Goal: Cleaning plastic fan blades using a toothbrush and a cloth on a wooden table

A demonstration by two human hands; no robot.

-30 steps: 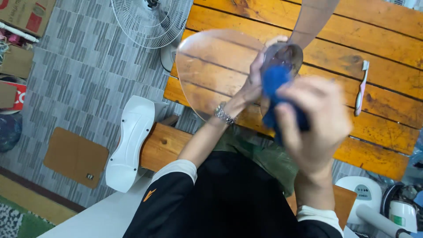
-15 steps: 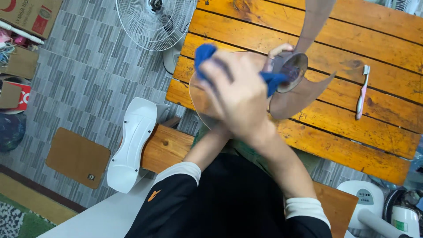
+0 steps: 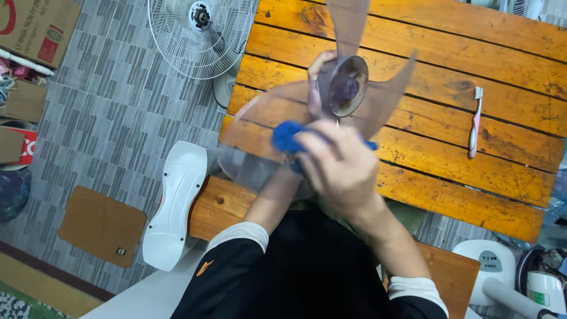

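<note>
My left hand (image 3: 318,75) grips the hub of a translucent smoky fan blade (image 3: 348,88), holding it above the wooden table (image 3: 508,47). Only the fingers show around the hub; the forearm runs under a lower blade. My right hand (image 3: 339,168) is closed on a blue cloth (image 3: 286,136) and presses it on the lower left blade. The hand is blurred by motion.
A pink toothbrush (image 3: 473,124) lies on the table at right. A white fan grille (image 3: 198,32) rests on the tiled floor at top left. A white fan cover (image 3: 171,204) and a brown board (image 3: 101,224) lie at left, cardboard boxes (image 3: 32,26) beyond. A fan base (image 3: 490,263) stands at lower right.
My right hand with the blue cloth has swept from the right of the hub, across to the upper left, then down onto the lower left blade. The blade has turned in my left hand.
</note>
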